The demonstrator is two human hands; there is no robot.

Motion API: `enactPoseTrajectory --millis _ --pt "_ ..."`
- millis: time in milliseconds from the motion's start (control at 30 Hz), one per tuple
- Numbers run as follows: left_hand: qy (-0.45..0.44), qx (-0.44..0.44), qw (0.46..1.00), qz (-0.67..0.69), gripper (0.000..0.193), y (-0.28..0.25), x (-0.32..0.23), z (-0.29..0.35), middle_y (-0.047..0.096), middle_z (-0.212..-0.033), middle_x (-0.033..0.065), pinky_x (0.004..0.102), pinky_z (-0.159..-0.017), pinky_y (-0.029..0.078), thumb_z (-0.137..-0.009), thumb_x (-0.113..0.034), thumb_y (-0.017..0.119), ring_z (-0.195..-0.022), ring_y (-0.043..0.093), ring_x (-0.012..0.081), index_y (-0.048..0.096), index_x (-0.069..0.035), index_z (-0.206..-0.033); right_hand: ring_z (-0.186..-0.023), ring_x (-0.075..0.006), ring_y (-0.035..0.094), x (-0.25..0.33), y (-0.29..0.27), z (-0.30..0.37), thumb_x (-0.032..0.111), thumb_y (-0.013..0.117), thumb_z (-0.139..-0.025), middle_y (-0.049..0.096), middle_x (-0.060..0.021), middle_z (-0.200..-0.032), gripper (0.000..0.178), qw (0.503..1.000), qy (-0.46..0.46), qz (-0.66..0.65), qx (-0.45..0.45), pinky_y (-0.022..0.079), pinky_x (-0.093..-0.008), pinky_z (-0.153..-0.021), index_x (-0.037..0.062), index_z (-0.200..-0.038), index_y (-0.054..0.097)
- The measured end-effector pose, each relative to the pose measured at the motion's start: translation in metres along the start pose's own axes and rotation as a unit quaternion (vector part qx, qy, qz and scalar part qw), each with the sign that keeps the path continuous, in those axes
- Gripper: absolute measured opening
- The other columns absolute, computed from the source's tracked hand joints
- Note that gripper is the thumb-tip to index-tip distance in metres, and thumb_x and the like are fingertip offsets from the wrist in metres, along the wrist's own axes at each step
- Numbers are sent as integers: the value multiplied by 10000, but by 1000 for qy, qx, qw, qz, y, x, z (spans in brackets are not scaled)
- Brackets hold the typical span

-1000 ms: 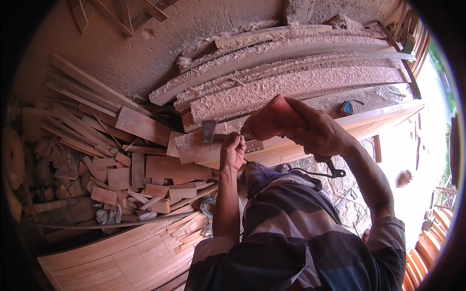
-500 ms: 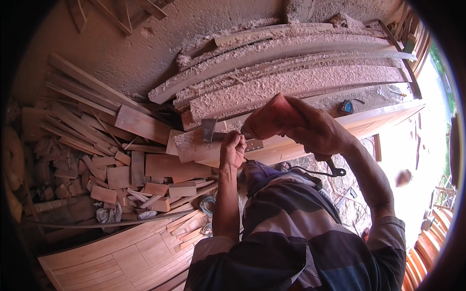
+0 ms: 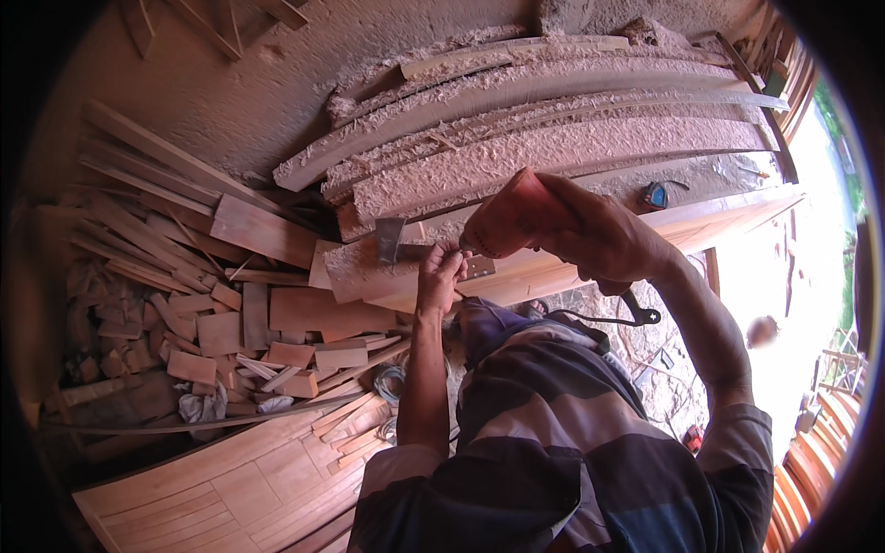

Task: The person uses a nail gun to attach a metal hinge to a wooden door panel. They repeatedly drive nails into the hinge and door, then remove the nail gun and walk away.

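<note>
Red drill (image 3: pixel 518 219) hung over the bench (image 3: pixel 355 269), the grip of the right hand (image 3: pixel 608 238) wrapped around it; the left hand (image 3: pixel 442 276) pressed its fingertips together by the drill's nose, anything between them too small to tell.

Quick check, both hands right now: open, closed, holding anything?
Left hand: closed, fingertips at the drill's front end; whether they pinch anything cannot be told.
Right hand: closed, holding the drill.
</note>
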State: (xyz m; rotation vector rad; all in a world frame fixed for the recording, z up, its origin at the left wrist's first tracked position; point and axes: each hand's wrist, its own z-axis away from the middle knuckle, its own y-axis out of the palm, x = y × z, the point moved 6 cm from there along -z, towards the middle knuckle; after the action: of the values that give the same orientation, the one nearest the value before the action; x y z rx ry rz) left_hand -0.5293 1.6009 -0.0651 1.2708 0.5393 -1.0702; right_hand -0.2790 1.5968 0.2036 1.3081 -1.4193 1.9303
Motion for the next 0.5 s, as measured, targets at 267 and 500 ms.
enactPoseTrajectory --millis 267,500 --pt "38 -6 973 -226 68 -2 2 1 677 -904 13 215 -627 465 -985 -57 617 -712 522 30 625 -38 -1050 -666 -208 722 2 -1 -6 291 674 -970 725 -177 -1016 726 995 75 -12 67 573 -345 -603 14 -1540 321" --pt "76 -35 972 -218 45 -8 12 2 606 -836 -32 231 -665 468 -966 -69 650 -736 532 46 644 -31 -989 -619 -251 717 14 6 -25 348 617 -972 718 -174 -868 652 995 42 16 93 579 -370 -572 32 -1489 376"
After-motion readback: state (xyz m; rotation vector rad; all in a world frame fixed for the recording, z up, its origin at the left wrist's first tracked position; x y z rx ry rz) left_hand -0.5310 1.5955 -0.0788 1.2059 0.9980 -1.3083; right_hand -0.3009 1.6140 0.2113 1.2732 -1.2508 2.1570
